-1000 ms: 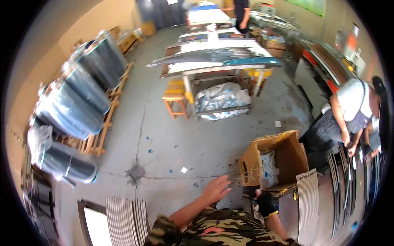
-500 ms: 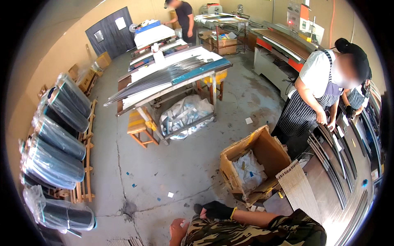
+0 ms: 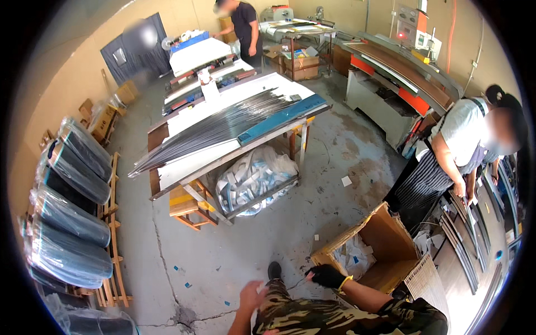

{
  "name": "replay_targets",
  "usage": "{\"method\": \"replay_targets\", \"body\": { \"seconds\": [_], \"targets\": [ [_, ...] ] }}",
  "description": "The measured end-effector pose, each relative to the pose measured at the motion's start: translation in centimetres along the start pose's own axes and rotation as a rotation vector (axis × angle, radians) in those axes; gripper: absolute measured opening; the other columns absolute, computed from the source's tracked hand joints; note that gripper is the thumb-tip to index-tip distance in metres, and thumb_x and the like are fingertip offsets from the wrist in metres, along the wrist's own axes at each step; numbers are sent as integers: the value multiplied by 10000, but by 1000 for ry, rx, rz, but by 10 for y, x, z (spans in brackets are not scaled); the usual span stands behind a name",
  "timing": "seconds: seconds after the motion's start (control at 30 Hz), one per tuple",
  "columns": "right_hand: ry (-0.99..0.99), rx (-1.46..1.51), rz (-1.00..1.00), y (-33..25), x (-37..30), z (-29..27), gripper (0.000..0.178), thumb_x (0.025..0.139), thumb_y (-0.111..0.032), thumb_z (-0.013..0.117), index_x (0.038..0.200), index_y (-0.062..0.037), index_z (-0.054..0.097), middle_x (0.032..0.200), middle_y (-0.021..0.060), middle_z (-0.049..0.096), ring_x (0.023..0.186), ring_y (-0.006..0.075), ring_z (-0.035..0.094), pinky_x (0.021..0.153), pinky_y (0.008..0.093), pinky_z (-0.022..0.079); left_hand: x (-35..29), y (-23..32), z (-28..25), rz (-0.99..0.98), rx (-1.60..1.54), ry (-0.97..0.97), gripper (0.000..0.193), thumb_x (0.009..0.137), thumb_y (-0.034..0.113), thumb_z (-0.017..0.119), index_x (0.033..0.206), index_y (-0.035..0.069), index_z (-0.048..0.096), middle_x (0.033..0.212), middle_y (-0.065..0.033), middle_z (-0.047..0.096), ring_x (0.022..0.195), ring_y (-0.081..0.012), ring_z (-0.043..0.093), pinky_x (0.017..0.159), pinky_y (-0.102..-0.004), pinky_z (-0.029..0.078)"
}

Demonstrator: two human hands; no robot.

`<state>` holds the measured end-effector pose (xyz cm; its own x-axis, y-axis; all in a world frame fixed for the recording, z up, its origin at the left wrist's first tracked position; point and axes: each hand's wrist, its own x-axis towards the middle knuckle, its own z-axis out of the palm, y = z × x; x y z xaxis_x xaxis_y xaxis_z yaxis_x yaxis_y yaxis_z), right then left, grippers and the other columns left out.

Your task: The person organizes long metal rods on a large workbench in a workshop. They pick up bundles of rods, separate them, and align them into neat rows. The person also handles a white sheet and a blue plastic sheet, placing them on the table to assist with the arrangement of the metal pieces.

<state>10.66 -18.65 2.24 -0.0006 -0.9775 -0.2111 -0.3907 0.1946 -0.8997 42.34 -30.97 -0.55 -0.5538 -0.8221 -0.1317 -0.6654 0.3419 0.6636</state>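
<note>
My bare left hand (image 3: 252, 297) hangs low at the front, beside my camouflage-clad leg. Its fingers look loosely apart and somewhat blurred, and nothing shows in them. Farther right, my right hand (image 3: 328, 277) wears a dark glove with bare fingertips and a yellow cuff. Those fingers point left, loosely bent and apart, with no object visible in them. Closest to it is a large open cardboard box (image 3: 399, 234) holding white scraps. Ahead stands a work table (image 3: 192, 177) bearing a fan of thin dark strips (image 3: 223, 125) and a blue flat piece (image 3: 282, 118).
A person in a striped apron (image 3: 427, 176) handles long dark strips (image 3: 460, 254) at the right bench. Wrapped rolls (image 3: 72, 234) lie on a pallet at left. A wooden stool (image 3: 190, 206) and a bag of scraps (image 3: 257, 181) sit under the table. Another person (image 3: 245, 33) stands behind.
The view has moved forward, so the table looks nearer and the box sits lower right. My hands have come farther apart, and my shoe now shows between them.
</note>
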Motion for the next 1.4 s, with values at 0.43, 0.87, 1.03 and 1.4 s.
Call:
{"method": "replay_targets", "body": {
  "seconds": [0.43,0.87,1.03,1.4],
  "targets": [
    [445,47,293,-43,165,-85,255,895,-216,720,754,-8,679,647,95,639,620,177,602,613,333,478,491,51,-149,9,-335,325,550,815,308,755,1249,13,594,1191,-169,637,1065,-300,621,917,-403,478],
    [399,71,-1,-41,412,-213,248,926,-280,643,892,-35,652,863,192,669,802,310,670,693,369,505,670,67,-129,-818,-999,-148,267,799,257,827,843,84,628,659,-12,509,550,-134,486,463,-300,371],
    [444,545,123,-47,482,-228,291,942,-293,671,1043,-21,647,813,17,638,762,88,581,712,259,489,665,90,-147,-633,-868,-335,262,843,181,783,958,39,595,763,-37,563,648,-149,568,530,-289,479],
    [624,1671,163,-118,552,-251,519,835,-508,748,1015,-46,595,895,69,645,738,203,634,718,344,548,674,125,-196,-235,-956,-525,237,922,152,666,917,-13,496,898,-180,624,735,-255,665,648,-428,616]
  ]
}}
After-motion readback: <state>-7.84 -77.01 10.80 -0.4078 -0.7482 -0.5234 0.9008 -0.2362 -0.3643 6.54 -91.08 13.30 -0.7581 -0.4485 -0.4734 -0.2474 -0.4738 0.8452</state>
